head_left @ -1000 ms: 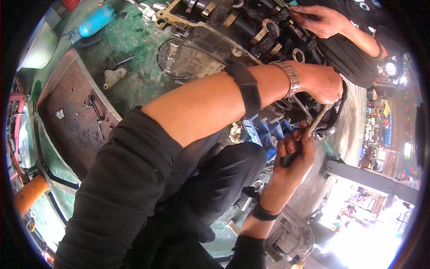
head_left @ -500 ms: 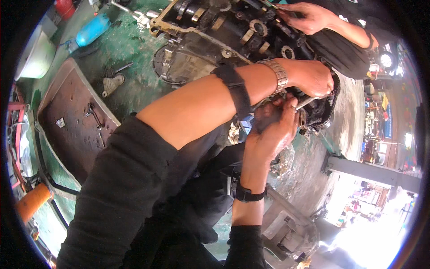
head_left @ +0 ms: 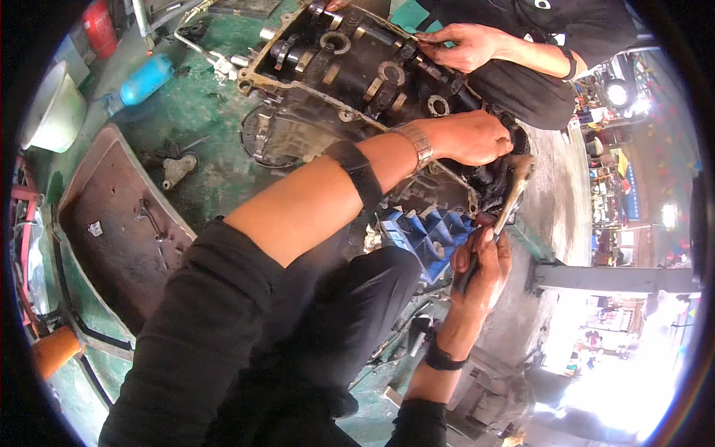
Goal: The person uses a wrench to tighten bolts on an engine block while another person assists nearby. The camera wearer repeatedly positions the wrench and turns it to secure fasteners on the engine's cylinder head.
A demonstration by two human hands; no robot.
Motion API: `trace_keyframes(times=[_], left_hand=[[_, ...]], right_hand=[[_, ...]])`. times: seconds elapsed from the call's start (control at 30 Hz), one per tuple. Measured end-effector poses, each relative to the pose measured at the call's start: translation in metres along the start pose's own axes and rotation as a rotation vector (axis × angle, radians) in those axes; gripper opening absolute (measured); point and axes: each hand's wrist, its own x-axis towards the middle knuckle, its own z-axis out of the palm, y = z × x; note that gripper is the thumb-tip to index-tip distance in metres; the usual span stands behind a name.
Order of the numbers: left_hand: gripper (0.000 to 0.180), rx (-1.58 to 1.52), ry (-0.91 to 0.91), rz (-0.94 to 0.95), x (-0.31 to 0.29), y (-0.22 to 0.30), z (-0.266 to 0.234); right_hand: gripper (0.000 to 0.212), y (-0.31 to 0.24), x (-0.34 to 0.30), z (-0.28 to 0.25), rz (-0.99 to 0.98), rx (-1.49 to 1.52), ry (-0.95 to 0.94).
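Observation:
My left arm reaches across to the end of an open engine block [head_left: 350, 74], whose shafts and journals show dark and oily. There my left hand [head_left: 477, 138] is closed, knuckles up, beside a dark chain-like loop [head_left: 520, 138]; whatever is in its fingers is hidden. Lower and nearer, my right hand [head_left: 484, 272] grips a brush [head_left: 512, 195] by its handle. The brush is tilted, its wide brownish end up by the engine's end, just below my left hand. A blue divided tray [head_left: 424, 242] lies beside my right hand.
Opposite, a co-worker's hand [head_left: 465, 46] is at the engine's far edge. A brown tray [head_left: 112, 223] with a wrench [head_left: 153, 220] lies left. Beyond are a blue bottle [head_left: 147, 78], a pale bucket [head_left: 56, 112] and a metal bracket [head_left: 179, 170]. A grey beam [head_left: 618, 279] stands right.
My right hand has drawn back toward me, away from my left hand, bringing the brush into fuller sight and uncovering the blue tray. My left hand stays at the engine's end.

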Motion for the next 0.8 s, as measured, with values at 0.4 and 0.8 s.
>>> trace_keyframes(times=[0.4,0.8], left_hand=[[0.028,-0.034,-0.096,0.002,-0.012,0.012,-0.011],[0.026,-0.066,-0.173,0.007,-0.014,0.019,-0.018]], right_hand=[[0.041,-0.002,0.007,-0.061,0.194,-0.277,-0.113],[0.034,-0.018,0.046,-0.108,0.199,-0.458,-0.261]])
